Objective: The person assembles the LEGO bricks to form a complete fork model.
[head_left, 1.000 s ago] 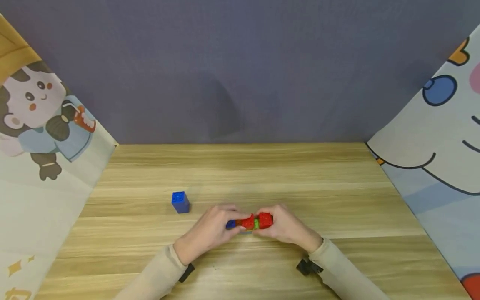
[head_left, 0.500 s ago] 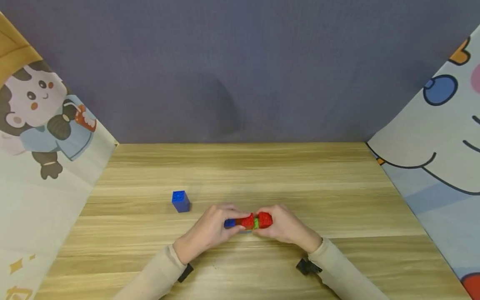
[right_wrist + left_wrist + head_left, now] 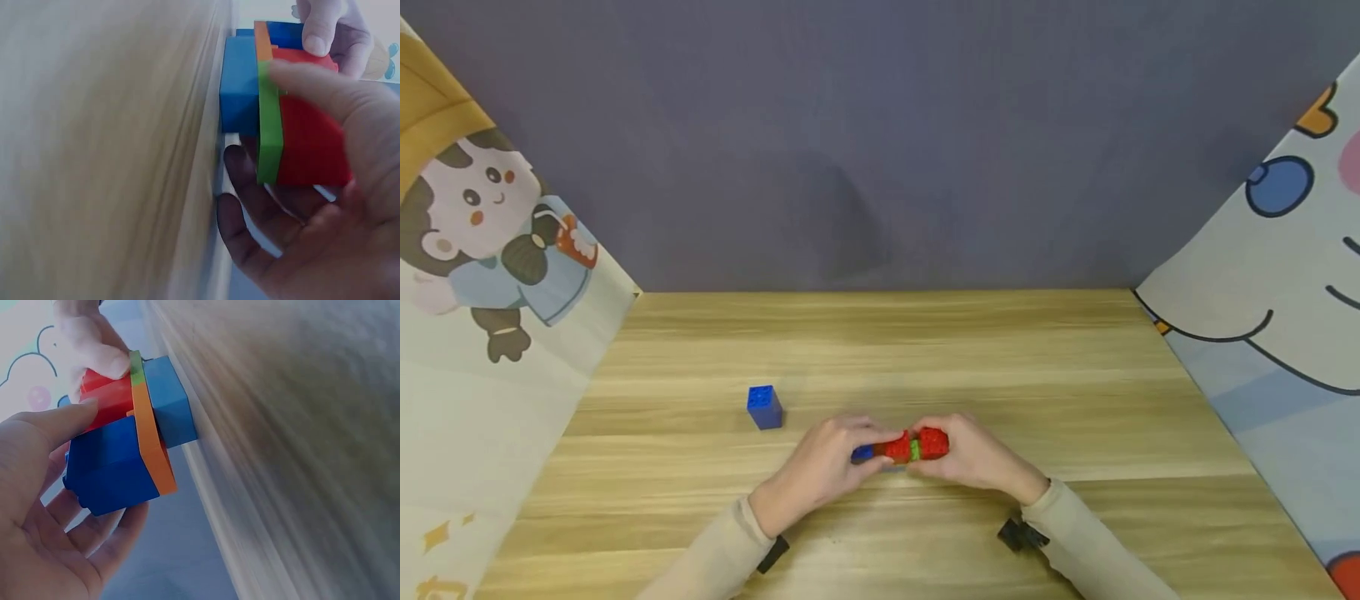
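Both hands grip one assembly of toy building bricks, low over the wooden table [image 3: 880,358]. My left hand [image 3: 823,467] holds its left half, thumb against a red brick [image 3: 112,403] beside a dark blue brick [image 3: 112,469]. With thumb and fingers, my right hand [image 3: 977,454] holds the right end, around another red brick [image 3: 312,144] and a green plate [image 3: 270,140]. An orange plate [image 3: 150,440] lies under the dark blue brick. Beneath the plates is a light blue brick [image 3: 239,87], between them and the tabletop; whether it touches the table is unclear.
A blue brick stack [image 3: 764,407] stands upright on the table, left of and beyond my left hand. A grey panel [image 3: 880,150] closes off the back. Printed panels with cartoon figures flank the table, one at the left [image 3: 512,250] and one at the right [image 3: 1262,333].
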Tool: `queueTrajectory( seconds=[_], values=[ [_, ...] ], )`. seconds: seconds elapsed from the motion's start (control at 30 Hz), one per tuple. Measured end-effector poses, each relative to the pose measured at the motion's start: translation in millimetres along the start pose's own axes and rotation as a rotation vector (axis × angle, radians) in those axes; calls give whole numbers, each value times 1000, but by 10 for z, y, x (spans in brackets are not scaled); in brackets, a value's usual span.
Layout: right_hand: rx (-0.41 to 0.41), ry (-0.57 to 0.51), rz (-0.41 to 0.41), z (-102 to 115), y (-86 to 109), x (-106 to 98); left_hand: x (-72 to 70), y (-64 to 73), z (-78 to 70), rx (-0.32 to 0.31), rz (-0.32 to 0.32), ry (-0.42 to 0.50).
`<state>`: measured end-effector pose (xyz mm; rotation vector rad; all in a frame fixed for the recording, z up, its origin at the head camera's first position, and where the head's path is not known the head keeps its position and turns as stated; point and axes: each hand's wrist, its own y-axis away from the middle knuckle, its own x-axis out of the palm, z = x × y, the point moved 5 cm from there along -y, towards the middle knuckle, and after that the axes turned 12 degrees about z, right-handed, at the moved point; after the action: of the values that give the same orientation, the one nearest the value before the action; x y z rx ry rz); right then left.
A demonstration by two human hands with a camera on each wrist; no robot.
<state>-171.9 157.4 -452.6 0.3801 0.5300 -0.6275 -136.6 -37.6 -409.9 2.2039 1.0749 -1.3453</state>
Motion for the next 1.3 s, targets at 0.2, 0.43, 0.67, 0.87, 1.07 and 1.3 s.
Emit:
queueTrajectory(
  seconds=[0.2,0.43,0.67,0.87,1.07,1.3],
  values=[
    [-59,28,-49,97,20,-78,-6,20,-11,6,-12,-62],
    [-101,52,-67,228,20,-128,18,51,46,-44,39,-4],
    [-112,68,-48,310,-14,-120,-25,125,107,-69,36,0],
    [-111,71,-52,290,-31,-110,-95,161,123,-43,20,-18],
    [-115,75,-78,284,-40,-119,-148,200,144,-28,0,-35],
    [-84,34,-115,216,-45,-197,-219,238,155,-32,-36,-51]
  ],
)
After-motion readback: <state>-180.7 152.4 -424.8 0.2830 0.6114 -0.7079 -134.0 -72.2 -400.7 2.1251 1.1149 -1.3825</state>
